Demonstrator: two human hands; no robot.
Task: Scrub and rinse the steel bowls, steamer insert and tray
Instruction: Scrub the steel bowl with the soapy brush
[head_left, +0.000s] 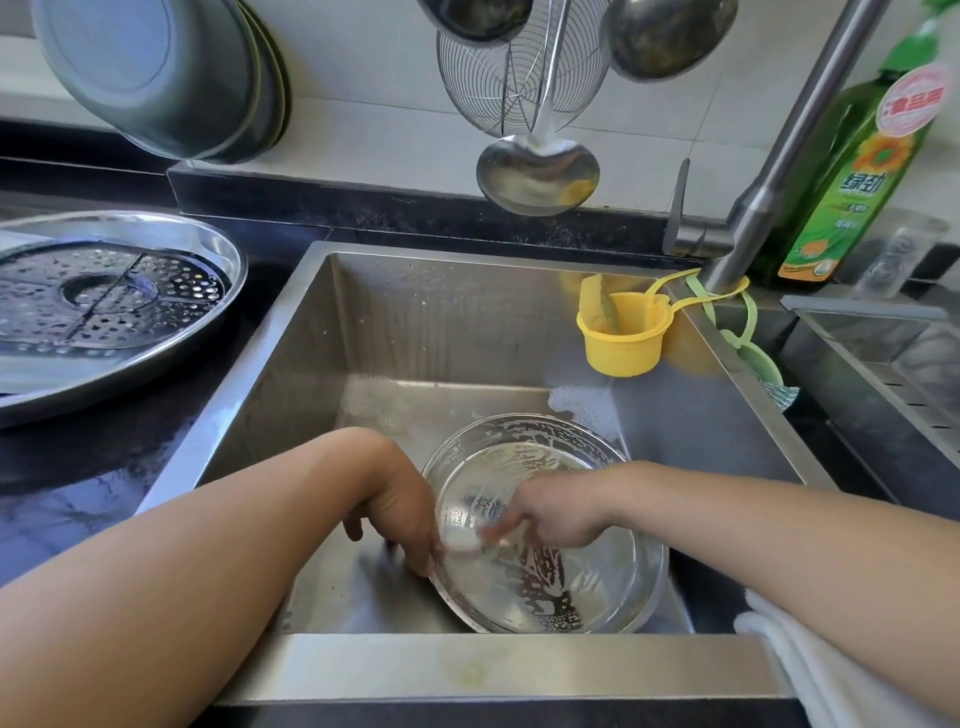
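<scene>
A soapy steel bowl (571, 587) lies tilted in the sink (322, 332), its inside streaked with foam. My left hand (400, 514) grips the bowl's left rim. My right hand (550, 514) is inside the bowl and holds a pale scrubbing pad (462, 540), which is blurred. On the counter at the left a round steel tray (208, 244) holds the perforated steamer insert (104, 296). More steel bowls (156, 73) lean against the wall at the upper left.
The tap (795, 140) rises at the back right, with a yellow holder (623, 332) hung below it and a green detergent bottle (852, 171) beside it. Ladles and a wire skimmer (519, 78) hang above the sink. A white cloth (810, 665) lies at the lower right.
</scene>
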